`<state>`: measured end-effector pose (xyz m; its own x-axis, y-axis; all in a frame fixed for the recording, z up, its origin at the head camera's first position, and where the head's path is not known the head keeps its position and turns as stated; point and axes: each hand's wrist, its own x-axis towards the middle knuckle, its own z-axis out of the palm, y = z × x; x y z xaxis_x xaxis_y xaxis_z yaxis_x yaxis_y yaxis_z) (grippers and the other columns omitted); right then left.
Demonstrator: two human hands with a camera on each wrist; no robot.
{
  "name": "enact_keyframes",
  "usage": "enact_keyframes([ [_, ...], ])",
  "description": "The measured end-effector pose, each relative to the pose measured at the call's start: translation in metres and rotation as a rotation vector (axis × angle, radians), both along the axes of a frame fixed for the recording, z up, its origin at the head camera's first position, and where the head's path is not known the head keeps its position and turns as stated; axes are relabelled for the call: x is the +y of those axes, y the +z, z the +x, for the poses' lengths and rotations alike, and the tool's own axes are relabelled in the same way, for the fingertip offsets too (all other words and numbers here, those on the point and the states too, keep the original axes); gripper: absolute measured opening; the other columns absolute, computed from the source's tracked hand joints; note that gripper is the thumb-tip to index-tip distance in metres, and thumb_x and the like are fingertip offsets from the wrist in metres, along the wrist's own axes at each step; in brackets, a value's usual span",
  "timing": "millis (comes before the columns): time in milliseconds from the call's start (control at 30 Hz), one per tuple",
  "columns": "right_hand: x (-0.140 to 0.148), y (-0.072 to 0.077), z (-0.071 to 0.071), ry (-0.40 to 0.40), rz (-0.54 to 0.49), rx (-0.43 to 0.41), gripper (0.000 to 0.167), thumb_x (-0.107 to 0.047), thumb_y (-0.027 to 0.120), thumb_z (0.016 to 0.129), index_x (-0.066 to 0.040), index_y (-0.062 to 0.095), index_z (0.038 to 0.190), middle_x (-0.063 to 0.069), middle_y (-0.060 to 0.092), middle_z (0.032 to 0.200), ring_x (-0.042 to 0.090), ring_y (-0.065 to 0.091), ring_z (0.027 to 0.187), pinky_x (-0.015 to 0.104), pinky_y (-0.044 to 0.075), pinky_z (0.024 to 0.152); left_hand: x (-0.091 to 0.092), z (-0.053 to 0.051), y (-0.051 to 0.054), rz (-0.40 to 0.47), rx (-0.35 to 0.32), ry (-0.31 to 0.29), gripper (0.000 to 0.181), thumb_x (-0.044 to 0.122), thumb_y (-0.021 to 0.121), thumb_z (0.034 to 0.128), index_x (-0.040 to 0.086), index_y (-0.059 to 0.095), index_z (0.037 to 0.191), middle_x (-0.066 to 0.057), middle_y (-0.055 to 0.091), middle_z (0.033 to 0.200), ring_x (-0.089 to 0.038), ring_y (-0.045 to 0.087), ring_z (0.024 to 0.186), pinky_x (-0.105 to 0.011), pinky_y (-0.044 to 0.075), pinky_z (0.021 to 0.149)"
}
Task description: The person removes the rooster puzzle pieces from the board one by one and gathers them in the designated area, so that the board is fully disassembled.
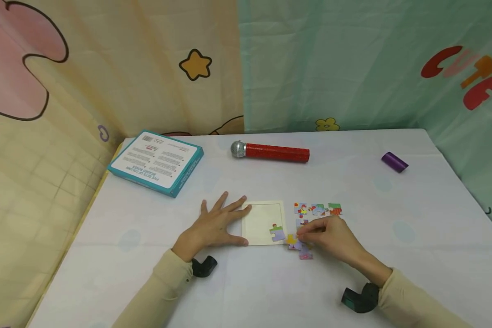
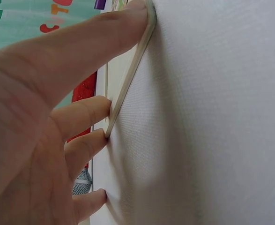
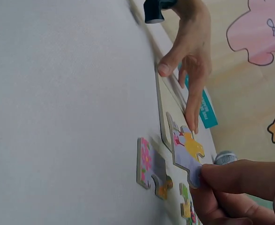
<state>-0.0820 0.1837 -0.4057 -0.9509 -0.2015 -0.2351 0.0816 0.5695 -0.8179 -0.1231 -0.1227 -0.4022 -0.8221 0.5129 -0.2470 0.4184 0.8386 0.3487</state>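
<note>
My right hand (image 1: 334,239) pinches a puzzle piece (image 3: 186,150) between thumb and fingertips; the piece is lilac with a yellow shape. It is held tilted above the table, by the right edge of a pale square puzzle tray (image 1: 256,223). My left hand (image 1: 213,228) lies with fingers spread, thumb and fingertips touching the tray's left side. Inside the tray, near its lower right, sits a lilac-and-green puzzle piece (image 1: 277,234). Several loose pieces lie right of the tray, among them a pink-flowered piece (image 3: 146,161) and a green-and-red piece (image 1: 335,209). My right fingers partly hide some of them.
A red microphone (image 1: 276,152) with a silver head lies behind the tray. At the back left is a blue-edged flat box (image 1: 156,159) with printed text. A purple cylinder (image 1: 395,162) lies at the back right. Printed curtains (image 1: 332,59) hang behind the table.
</note>
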Motion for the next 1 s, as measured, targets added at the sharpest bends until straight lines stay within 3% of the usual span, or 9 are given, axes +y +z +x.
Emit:
enact_keyframes([
  [467,0.054,0.0,0.017,-0.032,0.106,-0.091,0.014,-0.028,0.078,0.083,-0.017,0.079,0.091,-0.003,0.074,0.095,0.014,0.061,0.093,0.024,0.049,0.075,-0.003,-0.001,0.0,0.014,0.018,-0.009,0.088,0.059,0.077,0.0752,0.029,0.042,0.15,0.007,0.022,0.162,-0.037,0.002,0.15,-0.078,0.003,0.104],
  [733,0.055,0.002,0.016,-0.005,0.155,-0.099,0.012,-0.026,0.079,0.082,-0.017,0.08,0.089,-0.001,0.073,0.097,0.014,0.06,0.092,0.024,0.048,0.072,-0.003,-0.001,-0.003,0.009,0.008,0.003,0.09,0.06,0.076,0.075,0.031,0.04,0.151,0.009,0.021,0.162,-0.035,0.002,0.15,-0.078,0.002,0.105],
  [1000,0.049,0.005,0.017,-0.002,0.224,-0.054,0.006,-0.022,0.079,0.082,-0.017,0.079,0.085,-0.004,0.073,0.085,0.014,0.06,0.085,0.026,0.047,0.067,-0.002,0.0,-0.003,0.023,0.007,0.0,0.088,0.06,0.077,0.0755,0.029,0.041,0.151,0.008,0.022,0.162,-0.036,0.002,0.15,-0.078,0.002,0.104],
])
